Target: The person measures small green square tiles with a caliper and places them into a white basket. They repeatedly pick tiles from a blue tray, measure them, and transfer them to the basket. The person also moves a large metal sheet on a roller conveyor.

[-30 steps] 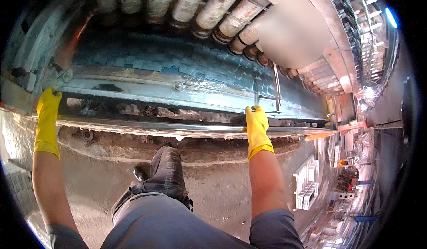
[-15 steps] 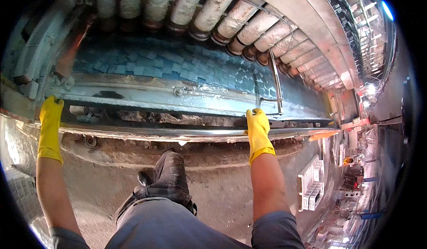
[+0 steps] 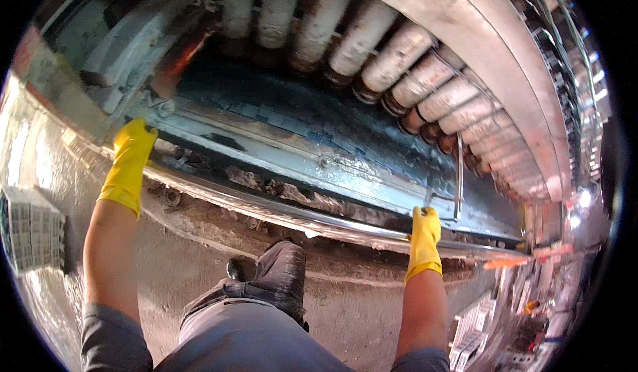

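As the view tilts, little shifts along the metal rail

Beyond the rail, the wet trough now slants down rightward where it ran nearly level a second ago; on the rail's near side, left, more of the pale crate stack shows. The left hand stays by the rail's left end, the right hand nearer its right, suggesting the head turned while the hold went unaltered. Both hands' fingers look bent; whether they clamp the rail or the dark bar just behind cannot be told.
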`<control>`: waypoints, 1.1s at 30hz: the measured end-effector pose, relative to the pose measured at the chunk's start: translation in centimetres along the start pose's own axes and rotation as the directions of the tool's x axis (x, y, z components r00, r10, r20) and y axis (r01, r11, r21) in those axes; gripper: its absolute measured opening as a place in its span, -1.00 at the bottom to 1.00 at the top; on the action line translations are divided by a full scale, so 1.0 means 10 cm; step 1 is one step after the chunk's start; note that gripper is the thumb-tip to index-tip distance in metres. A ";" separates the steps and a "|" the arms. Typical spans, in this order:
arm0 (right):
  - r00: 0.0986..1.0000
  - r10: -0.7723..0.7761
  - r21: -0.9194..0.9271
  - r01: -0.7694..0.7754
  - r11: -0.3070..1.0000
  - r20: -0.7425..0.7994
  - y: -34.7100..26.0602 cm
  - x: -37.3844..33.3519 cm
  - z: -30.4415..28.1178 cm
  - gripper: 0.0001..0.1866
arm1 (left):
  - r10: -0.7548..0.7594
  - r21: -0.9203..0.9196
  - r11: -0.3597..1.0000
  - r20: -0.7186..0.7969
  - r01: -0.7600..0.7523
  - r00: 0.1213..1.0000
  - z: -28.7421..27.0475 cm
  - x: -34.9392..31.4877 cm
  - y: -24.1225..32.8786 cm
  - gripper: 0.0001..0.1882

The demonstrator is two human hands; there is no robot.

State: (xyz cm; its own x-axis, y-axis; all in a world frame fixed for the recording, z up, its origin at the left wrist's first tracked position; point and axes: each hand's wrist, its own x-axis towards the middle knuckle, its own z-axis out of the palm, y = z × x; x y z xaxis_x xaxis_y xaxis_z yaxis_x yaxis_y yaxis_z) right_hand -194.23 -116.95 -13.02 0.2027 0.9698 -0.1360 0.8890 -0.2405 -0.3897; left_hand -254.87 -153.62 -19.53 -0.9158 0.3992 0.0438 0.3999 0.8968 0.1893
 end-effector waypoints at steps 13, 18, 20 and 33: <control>1.000 -0.013 0.024 0.013 1.000 0.021 -0.11 0.55 -0.02 -0.46 | 0.006 -0.023 1.000 -0.050 -0.007 0.999 -0.28 0.30 0.37 -0.65; 0.999 0.004 0.026 -0.005 1.000 0.044 -0.48 0.43 -0.06 -0.48 | -0.019 0.016 1.000 -0.055 0.020 0.998 -0.40 0.39 0.43 -0.61; 0.999 0.006 0.009 -0.006 1.000 0.047 -0.51 0.45 -0.11 -0.48 | -0.009 -0.007 1.000 -0.045 0.009 0.999 -0.40 0.42 0.46 -0.60; 1.000 -0.016 0.028 0.015 0.999 0.014 -0.62 0.63 -0.08 -0.45 | -0.065 -0.005 0.998 0.024 0.065 0.998 -0.64 0.53 0.70 -0.61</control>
State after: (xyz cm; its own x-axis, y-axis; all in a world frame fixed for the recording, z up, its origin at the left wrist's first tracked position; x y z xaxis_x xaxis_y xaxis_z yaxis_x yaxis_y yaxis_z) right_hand -198.19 -109.33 -10.75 0.1829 0.9727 -0.1425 0.8801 -0.2266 -0.4172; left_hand -257.18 -146.44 -11.65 -0.9386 0.3448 0.0083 0.3396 0.9198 0.1968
